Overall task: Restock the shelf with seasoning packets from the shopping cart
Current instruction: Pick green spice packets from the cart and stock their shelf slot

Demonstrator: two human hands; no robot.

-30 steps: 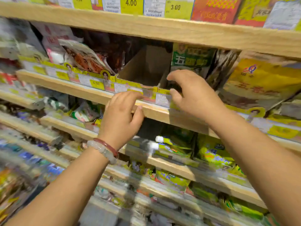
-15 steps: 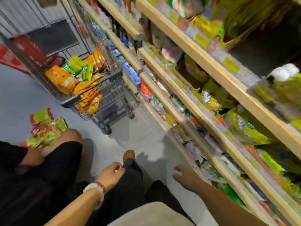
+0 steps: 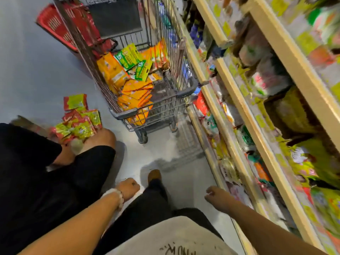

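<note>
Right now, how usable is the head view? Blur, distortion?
Head view: heavy motion smear on the shelves at right; cart and its packets moderately sharp; wide-angle bending of edges; both hands soft, apparently empty.

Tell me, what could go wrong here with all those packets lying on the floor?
1. The loose packets on the floor lie right beside a crouching person's knee; someone could step on them or slip.
2. The cart stands close against the shelf, so it may block reaching the lower rows.
3. Both the left hand and the right hand look empty, so restocking has paused.
</note>
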